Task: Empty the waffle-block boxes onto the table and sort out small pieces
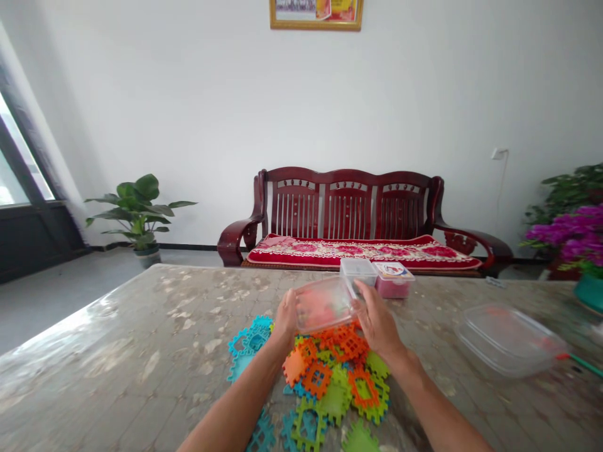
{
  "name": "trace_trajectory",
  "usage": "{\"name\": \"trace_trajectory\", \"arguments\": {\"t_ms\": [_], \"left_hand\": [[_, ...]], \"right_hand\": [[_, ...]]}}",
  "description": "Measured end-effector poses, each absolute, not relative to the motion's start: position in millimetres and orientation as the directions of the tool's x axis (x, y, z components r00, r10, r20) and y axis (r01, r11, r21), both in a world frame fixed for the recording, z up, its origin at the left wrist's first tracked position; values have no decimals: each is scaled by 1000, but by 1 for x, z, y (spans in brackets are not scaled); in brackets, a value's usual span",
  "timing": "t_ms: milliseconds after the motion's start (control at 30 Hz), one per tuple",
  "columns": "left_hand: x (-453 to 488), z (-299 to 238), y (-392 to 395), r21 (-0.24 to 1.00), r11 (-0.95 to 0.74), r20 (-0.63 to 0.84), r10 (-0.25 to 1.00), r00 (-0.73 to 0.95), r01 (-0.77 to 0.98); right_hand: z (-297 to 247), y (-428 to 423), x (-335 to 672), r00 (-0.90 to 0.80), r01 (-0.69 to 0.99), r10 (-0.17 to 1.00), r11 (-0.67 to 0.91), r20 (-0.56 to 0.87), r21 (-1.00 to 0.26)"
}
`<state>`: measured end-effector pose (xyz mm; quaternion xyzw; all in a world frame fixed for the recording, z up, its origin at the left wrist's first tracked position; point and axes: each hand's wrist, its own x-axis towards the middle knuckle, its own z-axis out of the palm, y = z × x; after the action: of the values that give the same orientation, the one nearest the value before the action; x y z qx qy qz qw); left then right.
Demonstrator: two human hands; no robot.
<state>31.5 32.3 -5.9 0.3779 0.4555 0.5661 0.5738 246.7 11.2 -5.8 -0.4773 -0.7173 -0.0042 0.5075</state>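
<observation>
Between my two hands is a clear plastic box [325, 304], tilted above a pile of toy pieces. My left hand [284, 320] grips its left side, and my right hand [377, 320] grips its right side. Orange colour shows through the plastic; whether pieces are inside or only seen behind it, I cannot tell. Under the box lie flat interlocking building pieces with notched edges: orange pieces [316, 378] on top, green pieces [335, 397] in front, and blue pieces [257, 339] mostly to the left. My forearms hide part of the pile.
Behind the box stand another clear container [358, 269] and a pink-filled box [393, 285] with a printed lid. A larger lidded clear container [509, 339] sits to the right, near a green stick [586, 365]. Purple flowers [570, 235] rise at the right edge. A wooden bench [348, 210] stands beyond the table [155, 351].
</observation>
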Motion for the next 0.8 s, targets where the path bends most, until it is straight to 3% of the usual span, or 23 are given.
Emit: {"name": "trace_trajectory", "arguments": {"t_ms": [133,233,433,533,633,800], "left_hand": [[29,2,36,906,125,-128,992,19,-405],[29,2,36,910,221,-188,974,125,-350],[22,2,33,951,265,-235,955,183,-158],[8,7,40,991,135,-135,990,34,-6],[-17,4,56,983,58,-49,997,-57,175],[-73,-30,96,869,-47,161,968,-192,493]], "right_hand": [[16,-10,230,-392,734,509,676,766,-73],[14,-19,218,-470,747,473,662,745,51],[18,-15,236,-471,820,532,558,703,127],[32,-19,272,-393,871,573,482,719,92],[41,-32,325,-230,918,588,396,776,-28],[39,-66,431,-50,973,581,213,812,-92]]}}
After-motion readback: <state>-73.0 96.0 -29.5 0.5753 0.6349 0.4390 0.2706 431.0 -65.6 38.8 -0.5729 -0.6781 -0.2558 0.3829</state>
